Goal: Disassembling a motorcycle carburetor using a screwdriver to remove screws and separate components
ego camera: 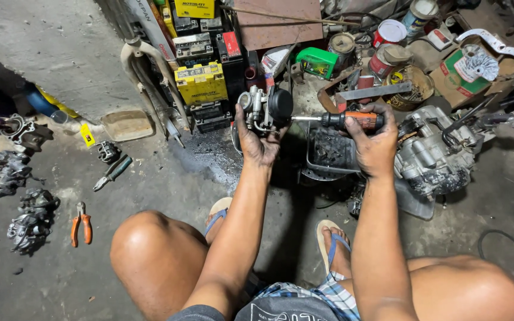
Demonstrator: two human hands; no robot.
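My left hand [256, 141] grips a small metal carburetor [264, 108] with a black round cap, held up in front of me. My right hand [373, 144] is closed around the orange and black handle of a screwdriver [345, 120]. Its steel shaft points left and its tip meets the carburetor's black cap. Both forearms reach forward from my bent knees, and my sandalled feet rest on the concrete floor below.
A grey engine [432, 153] lies right of my right hand, with a dark tray [331, 151] beneath the tool. Yellow and black batteries [201, 83] are stacked behind. Orange pliers [81, 223], a green-handled tool [112, 172] and greasy engine parts [31, 220] lie on the floor at left.
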